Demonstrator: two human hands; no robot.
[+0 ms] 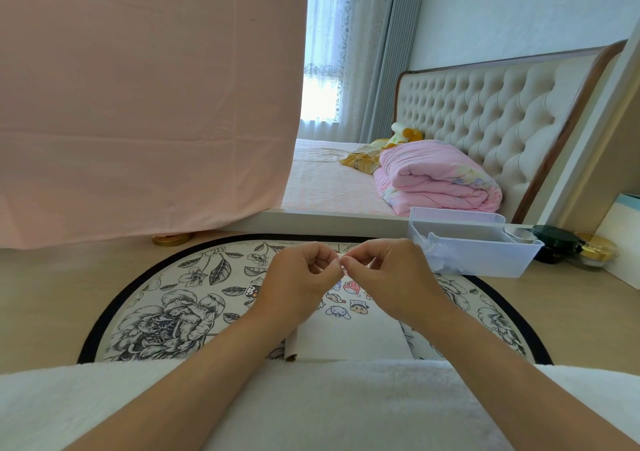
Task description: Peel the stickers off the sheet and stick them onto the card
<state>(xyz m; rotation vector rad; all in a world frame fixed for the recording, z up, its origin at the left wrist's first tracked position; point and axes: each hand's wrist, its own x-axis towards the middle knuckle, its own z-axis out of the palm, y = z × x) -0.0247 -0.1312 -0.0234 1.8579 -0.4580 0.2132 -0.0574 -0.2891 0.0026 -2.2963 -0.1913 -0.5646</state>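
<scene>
- Head view: both hands meet just above the far end of the card [353, 336], and the left hand [304, 284] and right hand [391, 274] each pinch the same small sticker piece [343, 269] between curled fingertips. I cannot tell whether the sticker has come free of its backing.
- The full sheet is not something I can pick out. The piece may be a bit of it, so I treat that as unknown.
- My first worry is a tear. With both hands pinching so close together, pulling apart too fast or at a steep angle could rip the thin piece.
- The piece could also fold. If the peeled edge curls back on itself, the glue grabs and the sticker is spoiled.
- It may cling to a fingertip and lift off with the hand when pressed down.
- Placement is a further risk. Several cartoon stickers [341, 308] sit on the card directly under the hands, so a careless drop could overlap one of them.
- The card looks loose on the floral mat [166, 312] and its left edge curls up, so I judge that pressing with one hand alone might slide it.
- The plastic bin [485, 253] stands near the right hand, and a wide elbow swing could nudge it.
</scene>
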